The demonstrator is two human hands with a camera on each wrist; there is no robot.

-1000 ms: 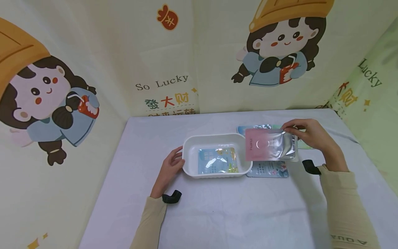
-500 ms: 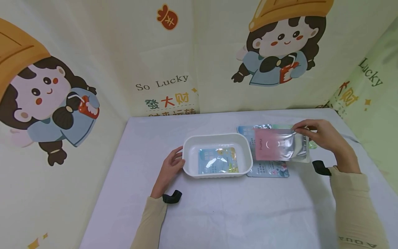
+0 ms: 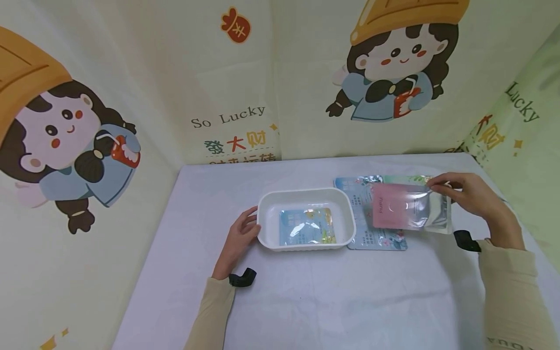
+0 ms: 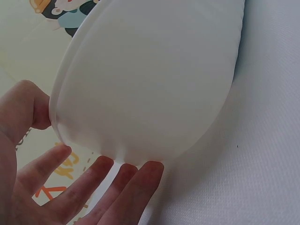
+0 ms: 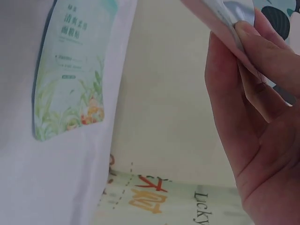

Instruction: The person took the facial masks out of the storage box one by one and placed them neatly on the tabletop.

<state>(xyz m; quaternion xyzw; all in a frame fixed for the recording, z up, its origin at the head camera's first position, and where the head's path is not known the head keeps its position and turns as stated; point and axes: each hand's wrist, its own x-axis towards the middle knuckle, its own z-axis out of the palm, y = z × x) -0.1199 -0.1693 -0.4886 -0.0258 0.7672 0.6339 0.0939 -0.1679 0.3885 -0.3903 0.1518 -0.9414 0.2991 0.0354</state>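
At the left end of the white plastic tray (image 3: pixel 306 194), my left hand (image 3: pixel 238 238) rests with its fingertips against the outer wall. The left wrist view shows the thumb (image 4: pixel 37 105) at the rim, fingers slightly bent. A blue face mask packet (image 3: pixel 306 226) lies flat inside the tray. My right hand (image 3: pixel 474 194) pinches the top edge of a pink and silver face mask packet (image 3: pixel 407 206), thumb against fingers. That packet hangs above the other packets, partly covering them. In the right wrist view only its corner (image 5: pixel 220 23) shows.
Right of the tray lie blue mask packets (image 3: pixel 365 238). A green mask packet (image 5: pixel 70 79) lies behind them, mostly covered in the head view. White cloth (image 3: pixel 315 296) covers the table. Printed curtains (image 3: pixel 306 97) stand at the back and sides.
My right hand has moved right with the pink and silver packet, away from the tray, uncovering more of the blue packets. The left hand and tray have stayed put.
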